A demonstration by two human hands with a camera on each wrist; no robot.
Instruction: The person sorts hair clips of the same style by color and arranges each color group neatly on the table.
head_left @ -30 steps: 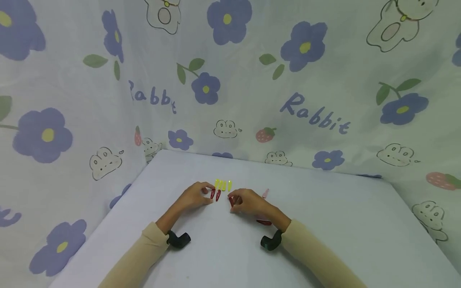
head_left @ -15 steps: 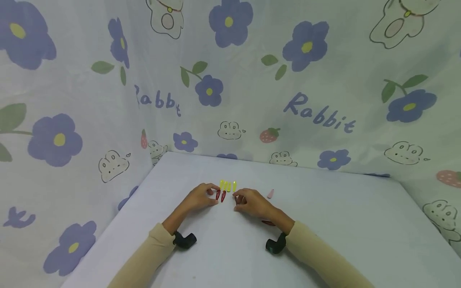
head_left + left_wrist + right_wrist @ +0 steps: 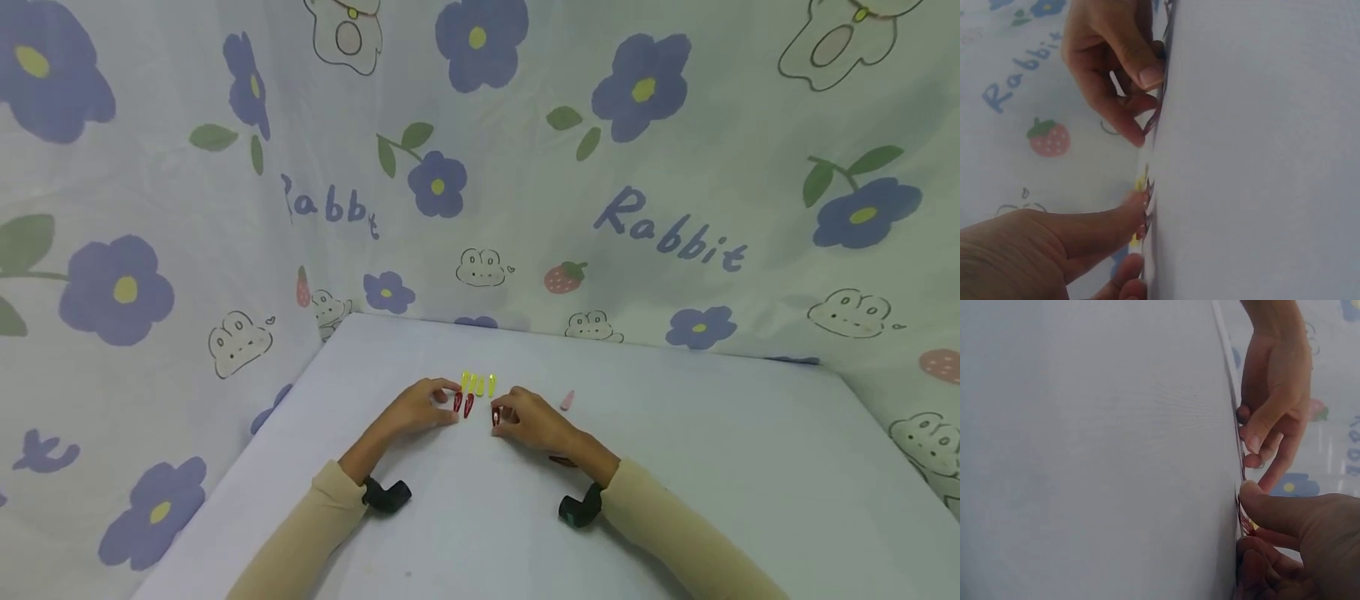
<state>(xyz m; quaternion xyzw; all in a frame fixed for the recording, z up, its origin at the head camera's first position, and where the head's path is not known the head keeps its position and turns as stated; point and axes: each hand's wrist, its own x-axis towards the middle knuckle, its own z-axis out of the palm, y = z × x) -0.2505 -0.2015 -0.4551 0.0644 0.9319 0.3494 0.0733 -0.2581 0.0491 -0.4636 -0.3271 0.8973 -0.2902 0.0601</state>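
Two dark red hair clips lie side by side, the right one (image 3: 468, 406) free of fingers. My left hand (image 3: 416, 406) touches the ends of the left red clip (image 3: 457, 402) with thumb and forefinger. Further right, my right hand (image 3: 534, 419) pinches a third red clip (image 3: 496, 416) between thumb and forefinger at the table surface. Just behind the red clips stands a row of several yellow clips (image 3: 479, 386). In the left wrist view the right hand (image 3: 1116, 69) shows above the left hand (image 3: 1054, 244).
A pink clip (image 3: 567, 400) lies to the right, behind my right hand. Another dark red clip (image 3: 562, 461) is partly hidden by my right wrist. The white table (image 3: 450, 533) meets a patterned cloth wall (image 3: 525, 183) at its back and left.
The whole view has shifted slightly. The clip in my right hand has turned from slanted to nearly upright, in line with the other red clips. My left hand stays at the left red clip.
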